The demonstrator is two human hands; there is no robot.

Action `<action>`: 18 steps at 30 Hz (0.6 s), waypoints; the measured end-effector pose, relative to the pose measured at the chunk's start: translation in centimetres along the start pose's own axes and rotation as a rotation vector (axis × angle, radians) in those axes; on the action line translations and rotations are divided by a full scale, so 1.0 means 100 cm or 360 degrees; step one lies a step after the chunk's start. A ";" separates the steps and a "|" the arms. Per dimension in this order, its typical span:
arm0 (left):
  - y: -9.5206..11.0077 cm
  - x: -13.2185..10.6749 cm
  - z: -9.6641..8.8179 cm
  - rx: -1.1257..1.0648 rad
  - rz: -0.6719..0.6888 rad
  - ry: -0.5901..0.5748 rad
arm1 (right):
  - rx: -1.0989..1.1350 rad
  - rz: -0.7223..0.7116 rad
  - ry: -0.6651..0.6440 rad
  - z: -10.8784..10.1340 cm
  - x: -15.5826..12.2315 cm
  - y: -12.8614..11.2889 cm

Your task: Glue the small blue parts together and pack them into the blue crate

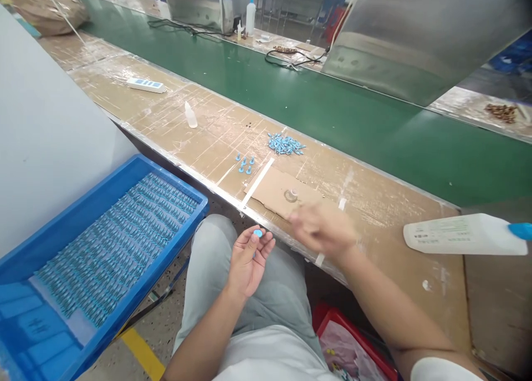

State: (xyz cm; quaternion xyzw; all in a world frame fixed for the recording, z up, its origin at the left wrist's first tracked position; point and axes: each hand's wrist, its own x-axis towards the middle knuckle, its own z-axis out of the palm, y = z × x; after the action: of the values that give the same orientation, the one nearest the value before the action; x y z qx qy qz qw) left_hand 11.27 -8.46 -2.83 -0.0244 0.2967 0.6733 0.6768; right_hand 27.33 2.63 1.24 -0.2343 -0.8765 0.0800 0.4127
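Head view: the left hand (248, 260) has its grip closed on a small blue piece (258, 233), above the lap beside the surface (382, 220). Blurred, the right hand (319, 227) is near the cardboard (269, 188); I cannot tell its grip. Farther off, five standing pieces (244, 161) are left of a blue pile (286, 143); a tray (174, 178) sits left.

A white top (270, 354) with a right sleeve (436, 369) cut off near the elbow is worn with pale grey-green, softly creased trousers (200, 284), while the left hand (249, 259) and right hand (322, 228) are uncovered.
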 end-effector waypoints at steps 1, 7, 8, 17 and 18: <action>0.002 0.002 -0.001 -0.0001 0.0006 0.0004 | -0.0150 0.0371 0.0230 0.000 0.004 0.024; 0.009 0.012 -0.010 0.0004 0.0009 0.0060 | -0.0504 0.1415 0.0118 0.015 0.026 0.178; 0.010 0.014 -0.010 0.0008 0.0008 0.0072 | -0.0541 0.1427 0.0026 0.017 0.027 0.195; 0.016 0.025 -0.014 -0.0008 0.0032 0.0145 | -0.0543 0.1474 -0.0203 0.035 0.029 0.241; 0.017 0.026 -0.014 -0.0007 0.0036 0.0150 | -0.0518 0.1464 -0.0175 0.036 0.027 0.241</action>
State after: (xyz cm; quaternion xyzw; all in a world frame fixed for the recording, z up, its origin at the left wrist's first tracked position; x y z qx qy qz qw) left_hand 9.01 -6.56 -4.49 -0.0541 0.3270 0.6796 0.6544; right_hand 31.41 25.29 -7.26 -0.6541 -0.7039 0.1281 0.2456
